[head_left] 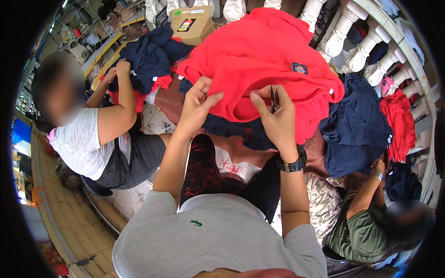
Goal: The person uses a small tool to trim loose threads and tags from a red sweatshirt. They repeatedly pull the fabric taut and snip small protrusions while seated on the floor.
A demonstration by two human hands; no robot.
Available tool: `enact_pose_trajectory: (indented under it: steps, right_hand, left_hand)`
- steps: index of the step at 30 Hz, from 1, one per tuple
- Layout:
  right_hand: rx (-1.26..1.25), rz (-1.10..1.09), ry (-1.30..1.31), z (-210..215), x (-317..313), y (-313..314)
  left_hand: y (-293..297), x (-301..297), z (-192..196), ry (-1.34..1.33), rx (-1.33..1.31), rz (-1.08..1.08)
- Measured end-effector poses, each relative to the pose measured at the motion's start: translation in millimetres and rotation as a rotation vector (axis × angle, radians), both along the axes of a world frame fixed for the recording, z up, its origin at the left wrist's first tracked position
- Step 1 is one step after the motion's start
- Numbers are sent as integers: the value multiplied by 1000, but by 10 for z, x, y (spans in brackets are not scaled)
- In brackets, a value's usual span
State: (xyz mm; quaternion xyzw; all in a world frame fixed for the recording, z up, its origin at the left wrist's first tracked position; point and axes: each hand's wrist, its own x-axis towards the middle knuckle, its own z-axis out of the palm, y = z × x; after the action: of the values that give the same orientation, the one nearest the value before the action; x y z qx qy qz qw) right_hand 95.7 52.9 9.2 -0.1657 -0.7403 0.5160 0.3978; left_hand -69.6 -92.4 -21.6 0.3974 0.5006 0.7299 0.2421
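One red garment (269, 51) spans upper centre, its opening nearest the right hand (279, 118), which clasps dark snips (273, 98). The left hand (198, 104) pinches its fabric.

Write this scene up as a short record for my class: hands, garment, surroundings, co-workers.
Left hand: pinches the red garment
Right hand: holds a small dark pointed tool beside the garment's opening
Right of garment: navy clothes
Behind: cardboard box
Co-workers: left one, pale shirt, handling navy cloth; right one, green shirt
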Motion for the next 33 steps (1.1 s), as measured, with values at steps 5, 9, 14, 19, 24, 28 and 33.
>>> enact_pose_trajectory:
  steps: [5, 9, 14, 19, 24, 28, 33]
  right_hand:
    - [-233, 79, 199, -32, -144, -172]
    - [-197, 32, 250, -112, -131, -194]
    - [-162, 18, 306, -15, 21, -216]
    - [-130, -17, 251, -30, 152, -156]
    - [-202, 28, 205, -63, 196, -156]
    - [-220, 37, 186, -82, 273, -152]
    - [-297, 9, 206, -88, 344, -99]
  left_hand:
    - [-158, 190, 161, -37, 45, -99]
    - [-111, 301, 263, -37, 109, -9]
    - [-47, 412, 337, 196, 53, 272]
    - [33, 483, 287, 555, 5, 415]
    - [153, 583, 288, 444, -11, 172]
    - [263, 580, 278, 52, 1, 129]
    - [365, 621, 254, 61, 47, 87]
